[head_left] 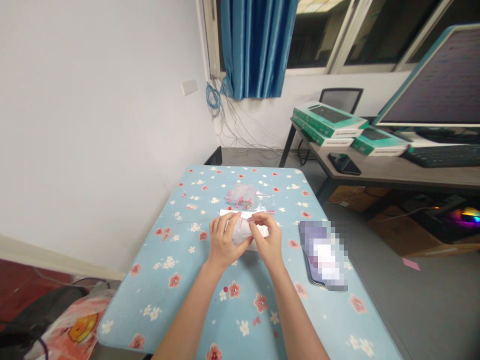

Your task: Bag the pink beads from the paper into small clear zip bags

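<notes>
Near the middle of the flowered table (pixel 195 310), my left hand (pixel 223 241) holds a white, paper-like piece (pixel 242 231) from its left side, thumb along the near edge. My right hand (pixel 269 240) is bent over the right part of it, thumb and forefinger pinched together at its top. Whatever is between those fingertips is too small to make out. Just beyond my hands lies a clear plastic bag (pixel 243 192) with small pink pieces in and around it. A flat white edge shows behind my left fingers.
A phone (pixel 323 257), its screen blurred out, lies on the table to the right. A white wall (pixel 93 125) borders the left side. On the desk (pixel 378 172) at right are green boxes (pixel 330 120), a black phone (pixel 344 163), a keyboard (pixel 446 155) and a monitor (pixel 435 80).
</notes>
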`<state>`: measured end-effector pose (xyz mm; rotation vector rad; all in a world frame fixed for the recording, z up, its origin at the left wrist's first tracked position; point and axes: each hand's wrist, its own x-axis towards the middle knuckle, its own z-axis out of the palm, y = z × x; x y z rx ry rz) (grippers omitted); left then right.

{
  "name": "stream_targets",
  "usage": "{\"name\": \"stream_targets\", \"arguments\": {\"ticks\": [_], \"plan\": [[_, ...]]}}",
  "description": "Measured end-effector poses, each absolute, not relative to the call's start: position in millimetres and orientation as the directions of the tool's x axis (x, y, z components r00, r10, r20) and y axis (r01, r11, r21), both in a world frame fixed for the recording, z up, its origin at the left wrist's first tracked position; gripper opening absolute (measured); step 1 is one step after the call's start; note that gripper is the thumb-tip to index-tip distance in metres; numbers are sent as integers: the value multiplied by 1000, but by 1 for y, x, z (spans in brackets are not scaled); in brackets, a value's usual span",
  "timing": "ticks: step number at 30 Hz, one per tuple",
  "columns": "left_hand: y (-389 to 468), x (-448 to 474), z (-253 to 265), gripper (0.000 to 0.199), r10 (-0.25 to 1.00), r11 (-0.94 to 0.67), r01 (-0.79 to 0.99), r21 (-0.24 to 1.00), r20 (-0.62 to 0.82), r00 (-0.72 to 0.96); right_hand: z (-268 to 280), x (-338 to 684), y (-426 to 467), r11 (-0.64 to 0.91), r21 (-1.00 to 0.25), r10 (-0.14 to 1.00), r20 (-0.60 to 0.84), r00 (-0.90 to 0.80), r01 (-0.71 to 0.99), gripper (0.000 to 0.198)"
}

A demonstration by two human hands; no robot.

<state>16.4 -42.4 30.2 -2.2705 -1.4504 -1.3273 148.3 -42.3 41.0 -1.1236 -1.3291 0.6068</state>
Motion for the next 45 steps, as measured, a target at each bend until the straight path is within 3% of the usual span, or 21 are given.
{"name": "stream_targets", "arguments": {"ticks": [6, 11, 19, 27, 35, 40, 45], "plan": [[-41, 14, 29, 53, 690, -517, 797, 313, 704, 171, 46, 150, -46, 528, -752, 826, 563, -32, 395, 8], [-40, 14, 29, 52, 744, -495, 808, 321, 636, 203, 41, 148, -43, 498, -756, 854, 511, -92, 425, 13], [-34, 12, 23, 64, 803, -467, 800, 376, 560, 205, 31, 150, -32, 335, -926, 923, 359, 138, 174, 27], [-30, 4, 23, 73, 867, -431, 737, 520, 465, 179, 19, 154, -24, 86, -979, 953, 27, 303, -184, 31], [-25, 3, 16, 63, 937, -347, 334, 876, 338, 88, 15, 157, -20, -41, -953, 940, -139, 312, -300, 31], [-16, 0, 11, 52, 973, -227, 164, 960, 229, 2, 13, 155, -21, -105, -954, 952, -179, 250, -282, 32], [-15, -2, 22, 42, 997, -34, -141, 989, 24, -75, 9, 153, -21, -137, -940, 959, -205, 197, -312, 32]]}}
